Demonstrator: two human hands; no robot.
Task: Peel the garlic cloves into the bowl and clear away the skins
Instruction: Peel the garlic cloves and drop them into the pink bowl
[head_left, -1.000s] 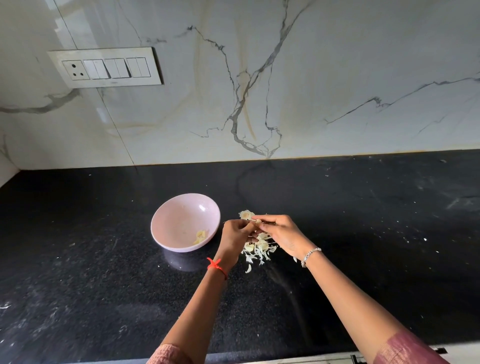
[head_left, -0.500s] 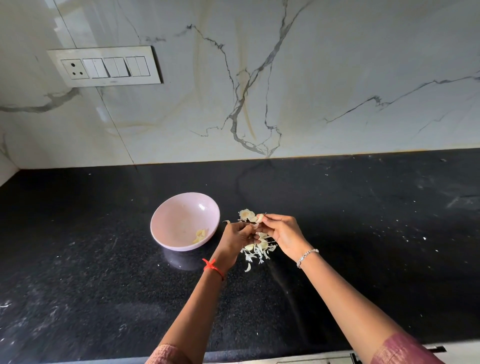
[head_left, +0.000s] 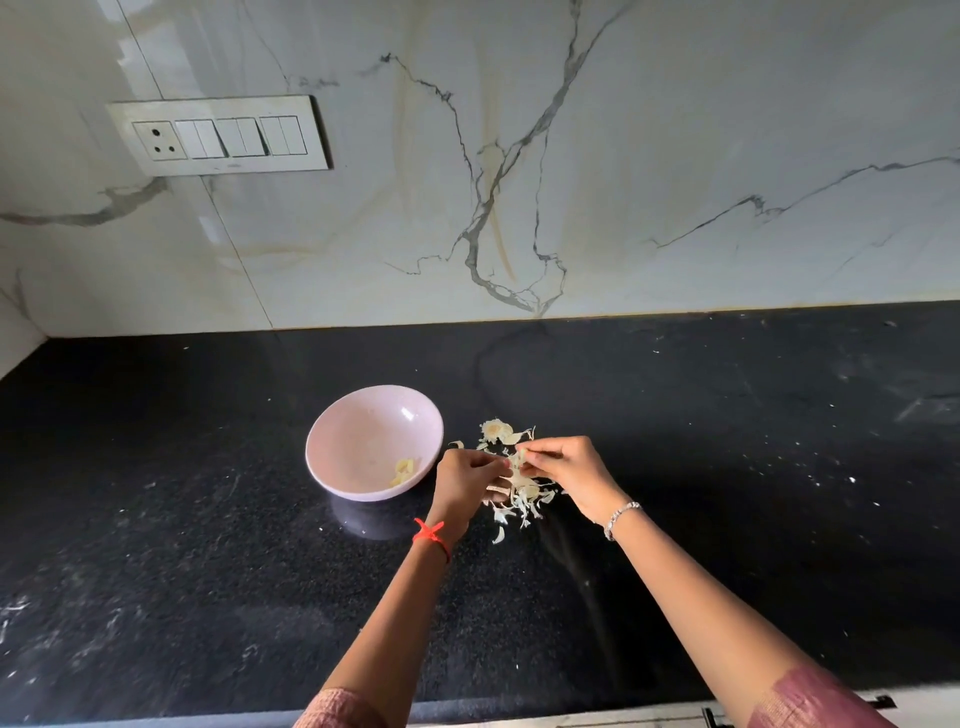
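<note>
While your hands have stayed pinched together, left hand and right hand now tug skin off one garlic clove above the skins; peeled cloves sit left in the bowl. Peeling unfinished.

2 bare forearms reach into view from the bottom edge, each ending in a dusty-pink sleeve of a knitted-looking, textured fabric pushed up near the elbow. The left hand has a red thread tied round its wrist, knotted with short loose ends. The right hand has a thin silver beaded bracelet round its wrist.
</note>
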